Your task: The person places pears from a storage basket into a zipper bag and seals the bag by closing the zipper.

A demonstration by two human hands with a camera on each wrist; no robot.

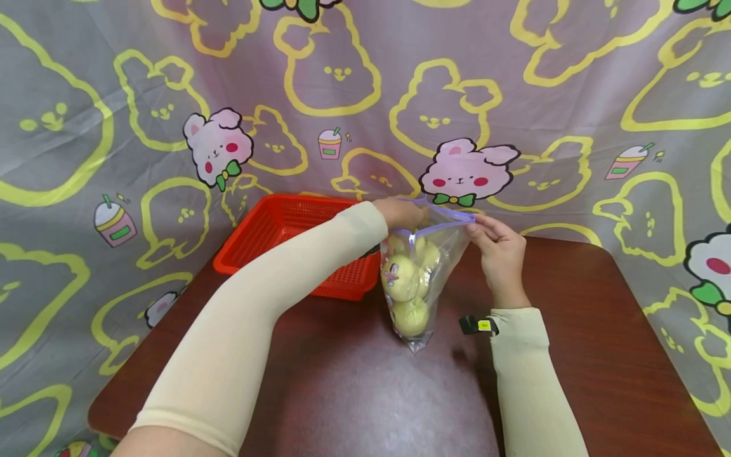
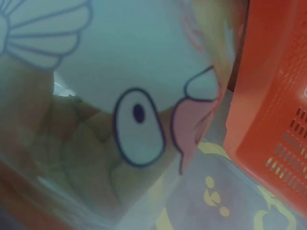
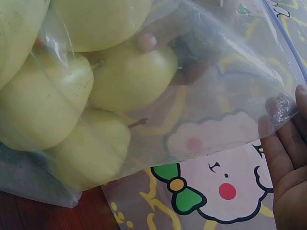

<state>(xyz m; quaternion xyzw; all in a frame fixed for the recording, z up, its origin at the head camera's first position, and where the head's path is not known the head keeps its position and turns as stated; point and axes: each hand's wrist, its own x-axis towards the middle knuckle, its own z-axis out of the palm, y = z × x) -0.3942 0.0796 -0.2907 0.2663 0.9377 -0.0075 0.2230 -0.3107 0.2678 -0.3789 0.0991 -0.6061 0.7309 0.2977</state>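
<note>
A clear zip bag (image 1: 450,249) with a purple zip edge stands upright on the table, its mouth spread wide. Several yellow-green apples (image 1: 400,277) are piled inside it. My left hand (image 1: 398,214) reaches in through the mouth. In the right wrist view a fingertip of that hand lies on the upper apple (image 3: 134,79), the rest blurred behind the plastic. Through the printed bag wall, the left wrist view shows bent fingers (image 2: 86,148). At the mouth's right corner, my right hand (image 1: 500,251) pinches the purple edge between thumb and fingers.
Just left of the bag, behind my left forearm, sits a red plastic basket (image 1: 225,265) with slotted walls. The brown table (image 1: 577,304) has rounded corners. A cartoon-patterned cloth (image 1: 365,57) hangs close behind it and along both sides.
</note>
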